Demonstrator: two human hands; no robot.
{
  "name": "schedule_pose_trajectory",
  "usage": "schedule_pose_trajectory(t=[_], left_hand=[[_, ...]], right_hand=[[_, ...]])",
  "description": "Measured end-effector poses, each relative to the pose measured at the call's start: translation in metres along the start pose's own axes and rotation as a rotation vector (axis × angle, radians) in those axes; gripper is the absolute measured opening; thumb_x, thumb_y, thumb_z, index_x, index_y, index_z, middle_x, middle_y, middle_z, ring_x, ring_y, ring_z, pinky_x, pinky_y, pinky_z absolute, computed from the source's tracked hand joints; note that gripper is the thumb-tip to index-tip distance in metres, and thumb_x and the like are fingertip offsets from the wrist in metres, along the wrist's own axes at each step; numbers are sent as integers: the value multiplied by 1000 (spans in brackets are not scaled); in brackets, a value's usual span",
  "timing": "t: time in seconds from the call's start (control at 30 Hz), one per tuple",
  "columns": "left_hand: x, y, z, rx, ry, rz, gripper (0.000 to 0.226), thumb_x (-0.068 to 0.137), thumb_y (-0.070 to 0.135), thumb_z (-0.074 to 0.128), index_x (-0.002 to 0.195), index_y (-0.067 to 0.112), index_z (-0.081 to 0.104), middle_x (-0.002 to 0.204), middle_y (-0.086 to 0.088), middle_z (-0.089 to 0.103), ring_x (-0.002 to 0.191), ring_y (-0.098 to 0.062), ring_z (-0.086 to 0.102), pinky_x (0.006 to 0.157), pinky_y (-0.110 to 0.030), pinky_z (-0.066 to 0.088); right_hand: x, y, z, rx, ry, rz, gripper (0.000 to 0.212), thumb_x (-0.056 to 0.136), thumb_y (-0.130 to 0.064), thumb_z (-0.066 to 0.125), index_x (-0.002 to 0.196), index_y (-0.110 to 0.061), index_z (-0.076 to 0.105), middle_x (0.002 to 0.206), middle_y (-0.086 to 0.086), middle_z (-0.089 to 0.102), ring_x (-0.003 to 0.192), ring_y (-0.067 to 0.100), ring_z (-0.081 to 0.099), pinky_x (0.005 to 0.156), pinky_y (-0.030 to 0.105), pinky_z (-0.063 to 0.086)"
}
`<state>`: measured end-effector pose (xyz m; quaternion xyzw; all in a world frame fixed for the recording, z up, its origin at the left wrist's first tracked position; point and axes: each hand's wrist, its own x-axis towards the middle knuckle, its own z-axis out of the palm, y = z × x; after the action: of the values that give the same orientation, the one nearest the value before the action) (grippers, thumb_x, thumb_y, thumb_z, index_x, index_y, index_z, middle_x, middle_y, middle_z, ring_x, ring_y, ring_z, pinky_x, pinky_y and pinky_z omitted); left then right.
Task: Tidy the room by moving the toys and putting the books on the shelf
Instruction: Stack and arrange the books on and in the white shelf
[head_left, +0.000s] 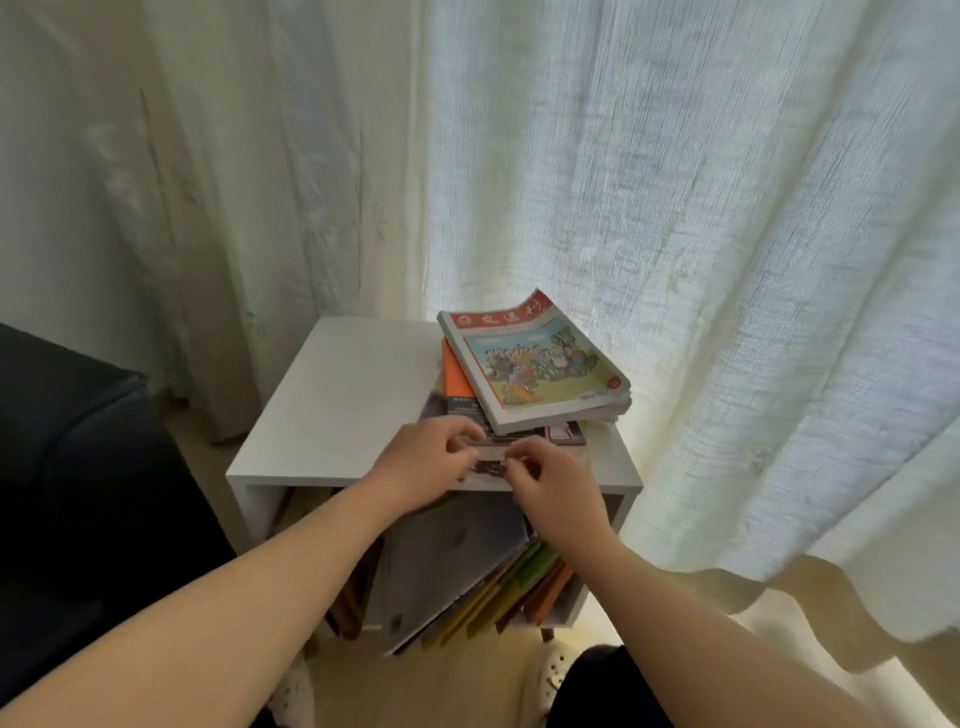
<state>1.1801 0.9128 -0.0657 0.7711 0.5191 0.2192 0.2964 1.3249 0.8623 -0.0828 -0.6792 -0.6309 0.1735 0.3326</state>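
A small white shelf (332, 395) stands before me. On its top lies a loose pile of books: a magazine with a red title band and a cartoon cover (535, 364), an orange book (457, 376) under it, and a darker book (550, 434) at the bottom. My left hand (423, 460) and my right hand (556, 483) meet at the pile's near edge, both pinching a thin book (491, 447) there. Inside the shelf stand several leaning books with yellow, green and orange spines (519, 587).
A dark sofa (67, 467) sits close on the left. Pale curtains (675, 208) hang behind and to the right of the shelf, their hem pooling at lower right. My white shoe (550, 670) is on the floor below the shelf.
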Motion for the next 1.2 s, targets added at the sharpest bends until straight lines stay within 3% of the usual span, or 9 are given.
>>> schedule_pose_trajectory(t=[0.13,0.27,0.37,0.6,0.7,0.83,0.97,1.1,1.2], left_hand=[[22,0,-16,-103,164,-159,23,92,19,52,113,20,62,116,-2,62,103,-17,55,88,-28,47],[39,-7,-14,-307,-129,-282,40,90,16,57,130,15,49,132,-7,49,107,-16,48,88,-25,41],[51,-11,-5,-428,-166,-307,54,88,17,60,138,13,39,135,-5,46,117,-18,46,90,-23,36],[69,-12,-5,-980,-64,-556,17,91,3,50,105,10,56,94,-9,65,80,-15,60,62,-25,47],[74,-9,5,-898,-77,-594,12,90,13,58,101,11,58,93,-8,65,80,-16,60,66,-25,49],[79,-10,21,-658,51,-544,14,90,27,59,93,13,56,93,-9,65,88,-24,63,81,-35,54],[74,-4,26,-907,48,-523,7,92,20,56,90,13,56,99,-17,66,86,-28,66,59,-36,58],[79,-1,0,-740,215,-447,13,86,20,63,88,9,56,90,-15,66,81,-30,67,67,-45,59],[79,-1,-38,-497,294,-378,19,82,24,66,81,15,50,87,-10,65,79,-28,67,72,-46,58]], right_hand=[[26,-17,-8,-97,122,-6,27,93,-24,46,116,-20,59,111,0,63,107,18,55,91,35,47],[59,-13,3,-424,-84,65,56,93,-44,42,143,-23,29,152,4,28,141,26,20,114,40,16],[74,-5,10,-544,-182,139,78,88,-63,40,149,-25,12,158,9,7,144,32,6,117,44,8],[88,0,7,-785,-84,-43,60,95,-51,32,142,-12,30,134,12,50,117,29,52,89,36,45],[94,1,-1,-787,-24,-142,42,99,-33,31,134,-9,37,110,8,63,92,27,65,63,31,43],[95,4,-5,-718,39,-101,38,100,-33,27,131,-11,35,97,5,68,84,26,68,57,27,38],[95,5,-11,-787,195,-182,36,93,-38,49,116,-10,52,71,2,68,58,23,67,36,22,20],[96,7,-19,-684,63,-111,35,101,-34,22,125,-15,40,66,-4,42,63,19,52,48,23,29],[93,2,-22,-588,215,-76,38,100,-42,24,115,-15,47,88,0,64,80,21,63,49,24,28]])
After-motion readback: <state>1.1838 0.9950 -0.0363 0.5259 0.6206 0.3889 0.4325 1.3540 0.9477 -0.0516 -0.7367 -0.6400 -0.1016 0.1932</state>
